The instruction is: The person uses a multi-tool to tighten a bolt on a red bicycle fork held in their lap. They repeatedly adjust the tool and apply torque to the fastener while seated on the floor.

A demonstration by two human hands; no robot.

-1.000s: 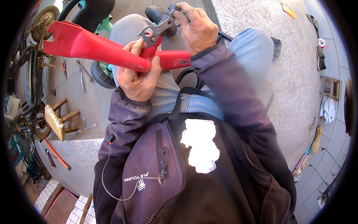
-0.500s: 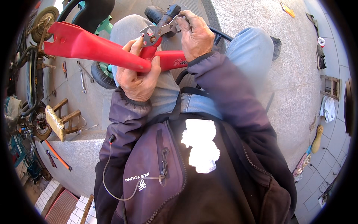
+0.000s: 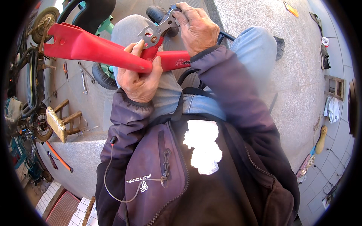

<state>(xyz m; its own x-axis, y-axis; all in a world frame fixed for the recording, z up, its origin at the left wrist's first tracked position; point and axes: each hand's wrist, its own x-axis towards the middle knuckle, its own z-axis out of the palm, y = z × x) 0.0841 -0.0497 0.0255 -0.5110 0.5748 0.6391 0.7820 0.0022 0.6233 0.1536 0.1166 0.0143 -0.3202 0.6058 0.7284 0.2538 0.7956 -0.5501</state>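
Observation:
Wrapped round the joint of a red, molded frame [image 3: 98, 51], my left hand [image 3: 137, 79] is closed. Its raised fingertips touch the lower end of a flat metal multi-hole wrench [image 3: 163, 28]. My right hand [image 3: 199, 32] pinches the wrench's far end between thumb and fingers. The wrench lies slanted across the red stem of the frame, beside a dark tube at the top. Whether it sits on a nut is hidden. Part of the frame rests over my lap, between my jeans-clad knees.
Left on the floor lie a screwdriver [image 3: 65, 71] and metal wrenches [image 3: 83, 81], near a small black wheel [image 3: 104, 76]. A wooden stool [image 3: 60, 122] stands by parked bikes [image 3: 32, 83]. An orange-handled tool [image 3: 59, 157] lies lower left. Shoes [image 3: 324, 57] and a small wooden stool [image 3: 334, 87] line the right wall.
My right hand has moved slightly up and away, raising the far end of the wrench, which now slants more steeply. My left hand and the red frame stay nearly still.

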